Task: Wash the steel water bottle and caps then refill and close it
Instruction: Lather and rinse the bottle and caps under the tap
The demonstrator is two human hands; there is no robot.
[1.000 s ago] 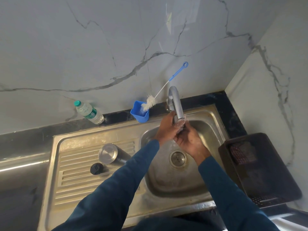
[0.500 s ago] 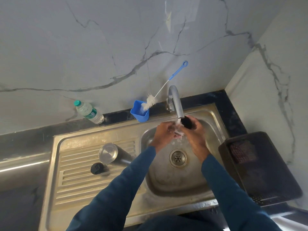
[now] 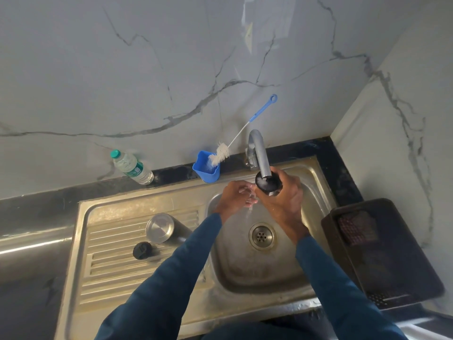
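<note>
Under the tap spout point(image 3: 259, 153), over the sink basin point(image 3: 245, 273): right hand point(image 3: 282, 200) curls round a black cap point(image 3: 267, 184), open side tilted up toward the spout mouth, presumably so water runs into the inside and flushes it. Left hand point(image 3: 236, 196) sits just beside and slightly below, fingers loosely bent in the runoff, gripping nothing I can make out; looks like it's rinsing itself or waiting to rub the cap. Water stream is faint, falls toward the drain point(image 3: 261, 236). Steel water bottle point(image 3: 166, 229) lies on its side on the ribbed drainboard point(image 3: 117, 251), base toward the camera, mouth end hidden behind the left sleeve, likely parked there to drain. Second, smaller black cap point(image 3: 141, 250) rests on the ribs near the bottle, apart from it. Can't tell whether either has been washed yet. Judgement: mid-wash on the caps, refill and closing not started. Further out, at the back of the worktop point(image 3: 36, 202): blue cup point(image 3: 206, 168) holding a bottle brush point(image 3: 245, 130) leaned against the wall, handy for the bottle's inside; plastic water bottle point(image 3: 132, 166) with a green top left of it. Dark crate point(image 3: 382, 253) right of the sink, contents unclear.
</note>
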